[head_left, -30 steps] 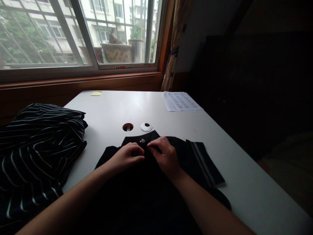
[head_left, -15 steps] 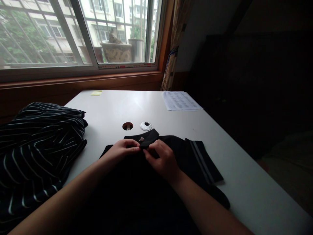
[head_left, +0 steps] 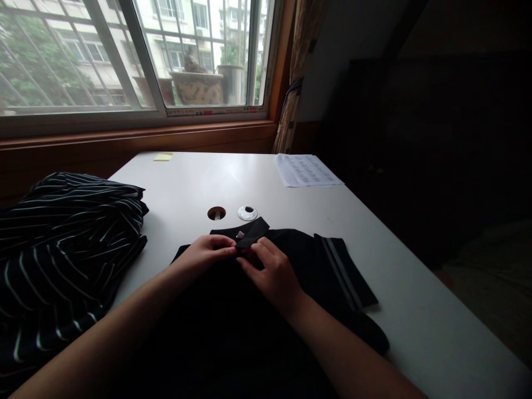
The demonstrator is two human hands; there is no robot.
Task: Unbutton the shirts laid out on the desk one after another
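A black polo-style shirt (head_left: 286,238) lies on the white table in front of me. Its collar (head_left: 254,231) stands up at the far end, with a small pale label (head_left: 240,235) inside the neck. My left hand (head_left: 211,250) pinches the front of the collar between thumb and fingers. From the other side, my right hand (head_left: 272,271) grips the collar's edge, fingertips close to the left ones. What lies between the fingertips is too dark and small to make out. The right sleeve (head_left: 347,271), with two grey stripes, spreads toward the table's right side.
A heap of black-and-white striped cloth (head_left: 75,249) covers the table's left side. Beyond the collar are a cable hole (head_left: 216,213) and its round cover (head_left: 247,213). Printed sheets (head_left: 307,170) lie at the far right, a yellow sticky note (head_left: 163,157) at the far left.
My right thumb and fingers have shifted slightly left along the collar, closer to my left fingertips. The left hand keeps its pinch. The shirt lies almost as before.
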